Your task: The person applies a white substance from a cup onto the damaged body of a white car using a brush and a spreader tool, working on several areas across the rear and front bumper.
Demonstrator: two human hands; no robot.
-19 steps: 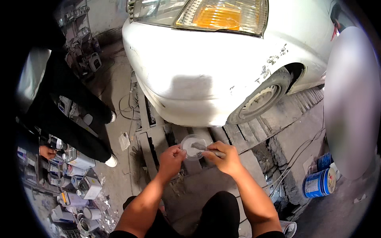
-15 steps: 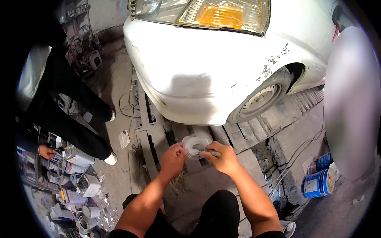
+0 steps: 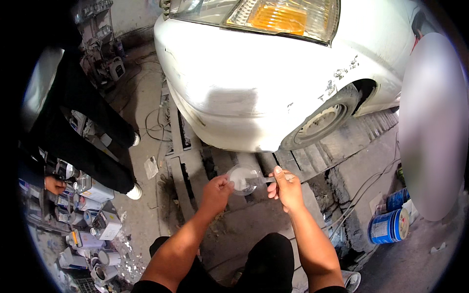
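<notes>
My left hand (image 3: 217, 192) grips the rim of a clear, round plastic cup (image 3: 239, 187) at its left side. Pale, whitish stuff shows inside the cup. From the right, my right hand (image 3: 288, 189) pinches a flat grey spatula (image 3: 267, 179) between thumb and fingers. The spatula's far end reaches over the cup's right rim; whether it touches the contents I cannot tell. Just beyond both hands stands the front corner of a white car (image 3: 220, 63), with a dull grey patch (image 3: 232, 101) on its bumper and scraped paint above the front wheel (image 3: 322, 122).
A person in dark trousers (image 3: 93, 151) stands at the left, beside several paint cans and tins (image 3: 105, 227). Blue buckets (image 3: 385, 227) stand at the right. Cables (image 3: 359, 195) cross the broken floor there. Slatted boards (image 3: 312, 161) lie under the car.
My right hand has shifted right and turned, thumb now up, drawing the spatula toward the cup's right rim. My left hand still holds the cup in nearly the same place.
</notes>
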